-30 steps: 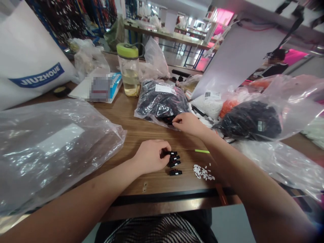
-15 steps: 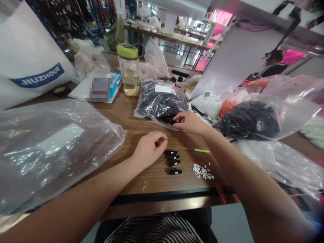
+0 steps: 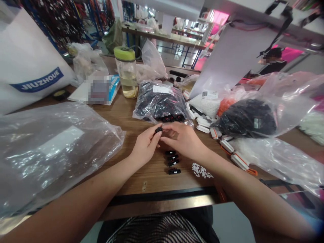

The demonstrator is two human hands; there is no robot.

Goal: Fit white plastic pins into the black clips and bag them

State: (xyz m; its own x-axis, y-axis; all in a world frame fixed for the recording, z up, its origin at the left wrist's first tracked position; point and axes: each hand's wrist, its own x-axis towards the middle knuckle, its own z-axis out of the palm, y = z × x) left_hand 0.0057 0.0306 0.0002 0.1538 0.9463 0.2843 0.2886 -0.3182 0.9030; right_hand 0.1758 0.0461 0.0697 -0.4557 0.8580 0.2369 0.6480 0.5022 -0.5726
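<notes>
My left hand (image 3: 146, 143) is closed, pinching a small black plastic connector housing (image 3: 158, 129) between thumb and fingers. Beside it my right hand (image 3: 181, 136) is curved, thumb and fingers apart; its fingertips are close to the housing's right end, and whether they touch it I cannot tell. Just below the hands, several black connector housings (image 3: 174, 162) with white pieces in them lie in a column. A small pile of white plastic pieces (image 3: 201, 170) lies to their right. Beyond the hands is a clear bag of black housings (image 3: 162, 104), some showing at its mouth.
A large clear plastic bag (image 3: 58, 148) covers the table's left side. Behind stand a green-lidded bottle (image 3: 126, 72) and a white sack (image 3: 30, 60). On the right lie white-and-orange parts (image 3: 239, 161) and another bag of black parts (image 3: 249, 118). A person (image 3: 273, 60) is at the far right.
My right hand has come back from the bag's mouth to meet my left hand. A black housing is now in my left hand, which has risen slightly. The green-handled tool is now hidden.
</notes>
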